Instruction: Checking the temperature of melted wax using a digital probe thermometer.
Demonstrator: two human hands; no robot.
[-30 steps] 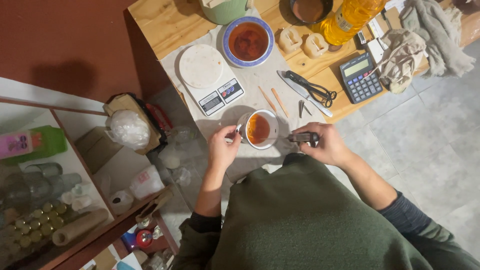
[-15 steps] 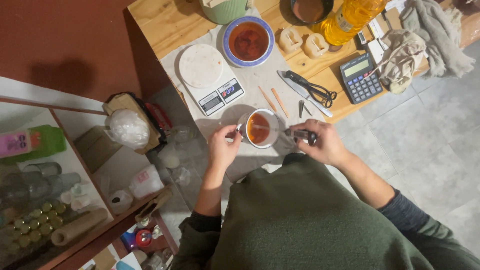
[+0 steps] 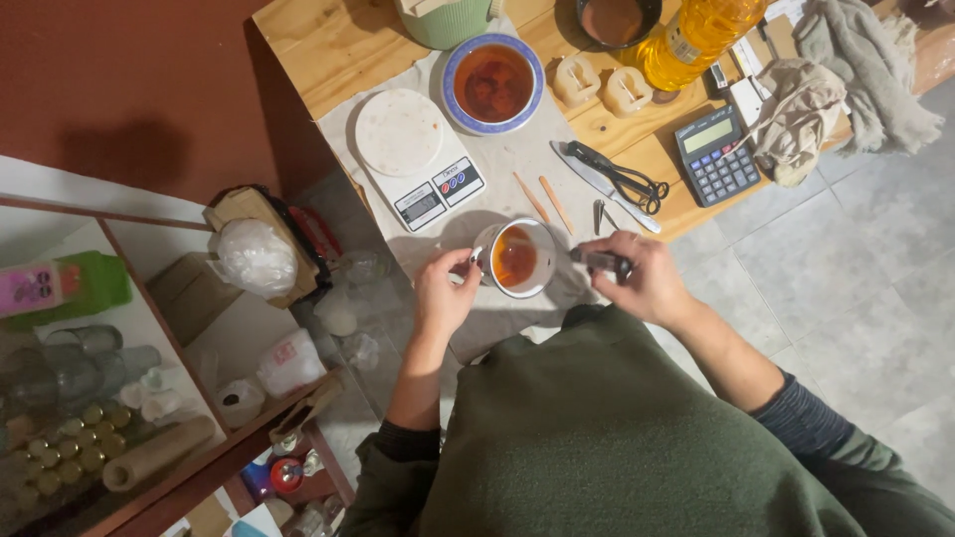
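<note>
Amber liquid fills a white mug (image 3: 517,259) that stands on a pale cloth (image 3: 517,159) near the front edge of a wooden table (image 3: 318,50). The left hand (image 3: 445,290) is at the mug's handle side, with its fingers closed on the handle. The right hand (image 3: 645,278) is just beside the mug on the other side, and it is closed around a small dark object (image 3: 600,261); what kind of object it is, I cannot tell, because it is too small.

Behind the mug, 2 thin wooden sticks (image 3: 544,198) lie on the cloth, apart from the mug. Left of them sits a white kitchen scale (image 3: 418,159) with a round plate. Further back stands a bowl with a blue rim (image 3: 493,84), filled with a dark reddish liquid. A knife (image 3: 597,184) and black scissors (image 3: 622,179) lie side by side to the right of the sticks. A dark calculator (image 3: 718,154) is near the table's right edge, next to crumpled grey cloths (image 3: 826,89). At the back are 2 pale candle-like blocks (image 3: 602,85) and a bottle of yellow oil (image 3: 696,35).

On the left, below the table, a shelf (image 3: 149,328) holds jars and a green container (image 3: 80,283).
</note>
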